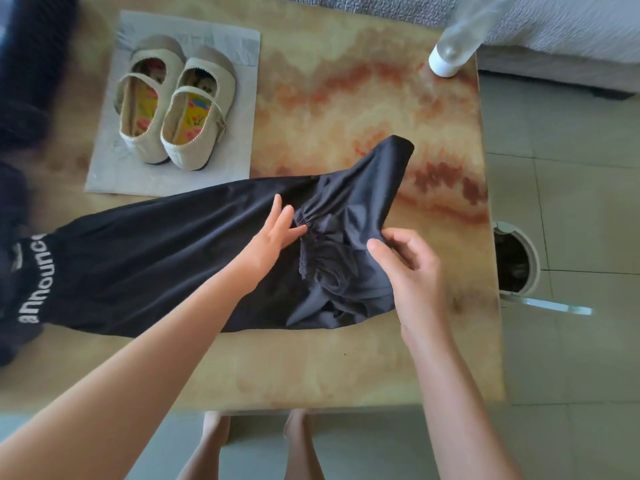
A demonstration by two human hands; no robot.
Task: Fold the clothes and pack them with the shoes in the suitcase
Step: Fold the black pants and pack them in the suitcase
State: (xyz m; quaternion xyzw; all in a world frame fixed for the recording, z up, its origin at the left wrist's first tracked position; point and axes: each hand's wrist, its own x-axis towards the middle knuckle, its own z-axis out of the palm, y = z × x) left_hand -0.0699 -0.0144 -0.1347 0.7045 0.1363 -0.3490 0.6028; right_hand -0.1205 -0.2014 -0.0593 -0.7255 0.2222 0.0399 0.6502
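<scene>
Nearest to me, below the edge of the table (311, 368), two bare legs stand on the tiled floor, and from there both forearms reach out over the tabletop. Across the middle of the table lies the black garment (156, 258), running from the left edge, where a band with white lettering (34, 278) sits at the rim, to right of centre. My left hand (273, 233) lies flat on the cloth with its fingers straight and a little spread, pressing down just beside a gathered elastic hem. My right hand (412, 268) has thumb and curled fingers pinching a bunched fold of the same cloth at its right end, where one corner points toward the far side. I judge this to be a fold in hand on this piece: the cloth is laid out but creased and not yet squared. Beyond it, on the far left part of the table, the cream shoes (176, 105) sit side by side on a grey sheet (235, 150), not packed. At the far left edge is a dark blurred mass (31, 64); I cannot tell whether it is more clothing or the suitcase, and no open suitcase is plainly in view. By my reckoning the task is early: the folding is to finish, then everything is to pack. Farther off are a clear bottle (457, 39) at the far right corner, a white bin (516, 261) on the floor beside the table, and a grey sofa (554, 29) behind
</scene>
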